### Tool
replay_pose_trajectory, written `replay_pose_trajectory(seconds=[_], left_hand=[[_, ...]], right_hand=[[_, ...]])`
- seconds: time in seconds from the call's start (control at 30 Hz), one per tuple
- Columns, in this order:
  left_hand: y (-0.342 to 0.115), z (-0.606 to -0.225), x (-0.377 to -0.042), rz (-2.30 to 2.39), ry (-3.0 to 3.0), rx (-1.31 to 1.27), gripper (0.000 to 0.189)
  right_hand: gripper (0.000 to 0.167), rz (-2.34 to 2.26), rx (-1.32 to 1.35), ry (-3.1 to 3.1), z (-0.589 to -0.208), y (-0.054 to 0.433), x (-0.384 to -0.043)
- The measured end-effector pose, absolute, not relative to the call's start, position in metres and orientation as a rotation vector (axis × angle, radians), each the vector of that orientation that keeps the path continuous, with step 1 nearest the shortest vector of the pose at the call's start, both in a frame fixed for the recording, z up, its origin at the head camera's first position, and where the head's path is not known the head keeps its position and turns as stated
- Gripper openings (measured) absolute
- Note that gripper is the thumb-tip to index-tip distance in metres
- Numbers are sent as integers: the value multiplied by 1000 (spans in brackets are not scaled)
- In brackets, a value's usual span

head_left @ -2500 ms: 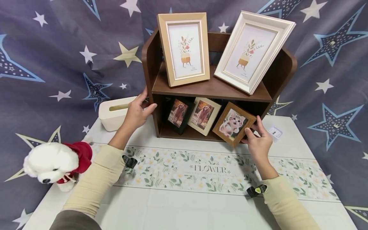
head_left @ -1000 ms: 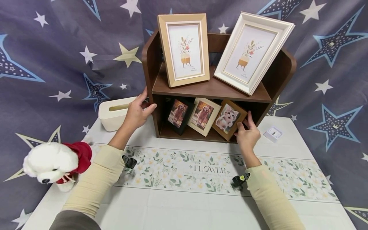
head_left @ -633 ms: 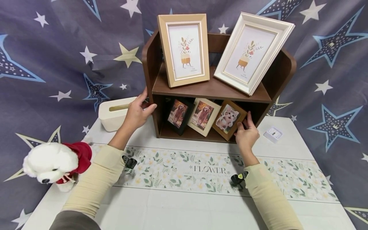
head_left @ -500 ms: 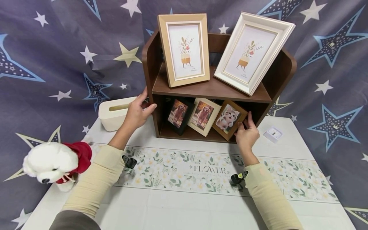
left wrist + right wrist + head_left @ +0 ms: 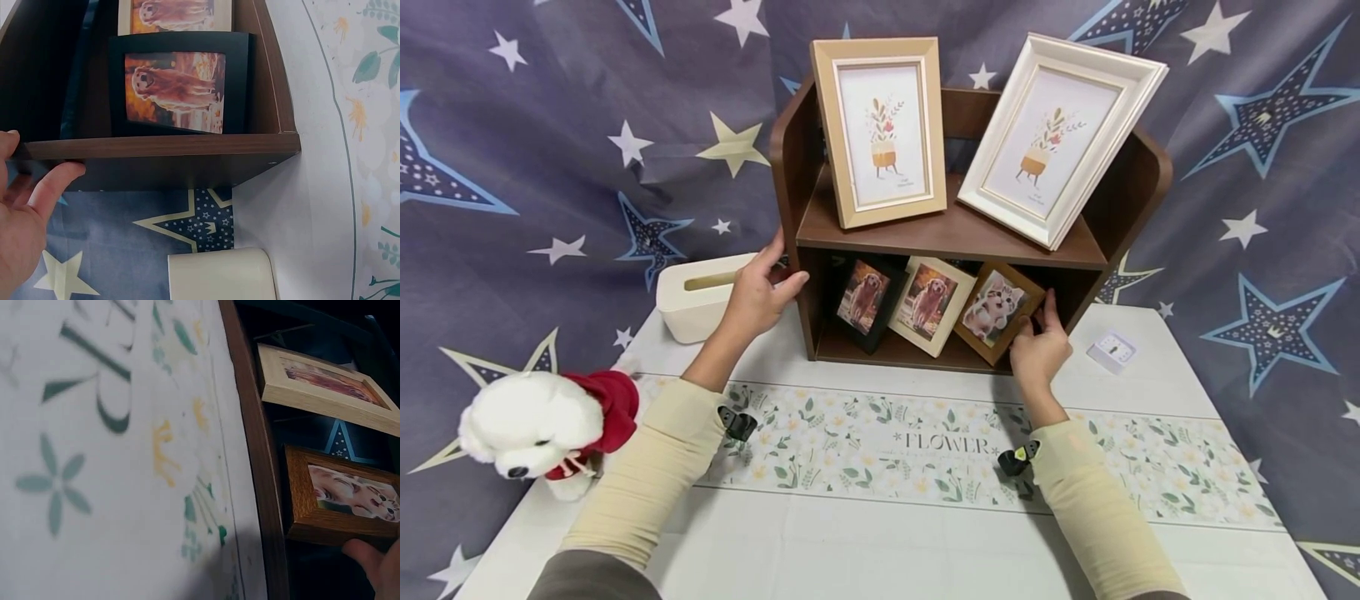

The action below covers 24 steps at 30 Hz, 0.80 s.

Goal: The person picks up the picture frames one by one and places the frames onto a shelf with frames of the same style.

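Note:
In the head view, a brown wooden photo frame [image 5: 997, 315] with a kitten picture leans in the lower compartment of the dark brown shelf [image 5: 917, 358]. My right hand [image 5: 1040, 346] pinches its right edge, with the thumb [image 5: 365, 553] at its side in the right wrist view. Left of it stand a cream photo frame [image 5: 951, 321] and a black photo frame [image 5: 240, 81], both with dog pictures. My left hand [image 5: 756, 292] rests against the shelf's left side panel [image 5: 169, 148], its thumb [image 5: 56, 181] and index finger extended.
On the upper shelf stand a tan picture frame [image 5: 932, 125] and a white picture frame [image 5: 1105, 158]. A cream tissue box [image 5: 681, 308] is left of the shelf, a small white clock [image 5: 1112, 351] right. A plush dog [image 5: 527, 417] sits at left. A floral runner [image 5: 865, 442] crosses the table.
My right hand has moved left with the brown photo frame, bringing it inside the lower compartment beside the cream one. Over the last second little has moved. My left hand has stayed put.

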<state>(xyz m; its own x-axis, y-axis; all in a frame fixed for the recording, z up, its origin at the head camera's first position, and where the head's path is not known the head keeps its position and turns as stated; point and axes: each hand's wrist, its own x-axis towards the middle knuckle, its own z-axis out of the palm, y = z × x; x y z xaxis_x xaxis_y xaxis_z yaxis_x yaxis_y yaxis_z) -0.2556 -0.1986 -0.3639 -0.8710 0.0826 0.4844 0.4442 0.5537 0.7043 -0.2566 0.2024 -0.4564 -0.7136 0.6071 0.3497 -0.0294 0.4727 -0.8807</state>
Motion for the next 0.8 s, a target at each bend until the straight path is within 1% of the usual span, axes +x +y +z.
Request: replay_pose_trajectory(seconds=[0.57,0.8], left_hand=[[-199,-359,-253,-1330,-2413,-404,78],[-198,-357,-249,-1400,-2390,-406,78]], right_hand=[[65,1113,-457,-2180,-457,206,-256],[70,1120,-419,-2246,-454,208,-249]])
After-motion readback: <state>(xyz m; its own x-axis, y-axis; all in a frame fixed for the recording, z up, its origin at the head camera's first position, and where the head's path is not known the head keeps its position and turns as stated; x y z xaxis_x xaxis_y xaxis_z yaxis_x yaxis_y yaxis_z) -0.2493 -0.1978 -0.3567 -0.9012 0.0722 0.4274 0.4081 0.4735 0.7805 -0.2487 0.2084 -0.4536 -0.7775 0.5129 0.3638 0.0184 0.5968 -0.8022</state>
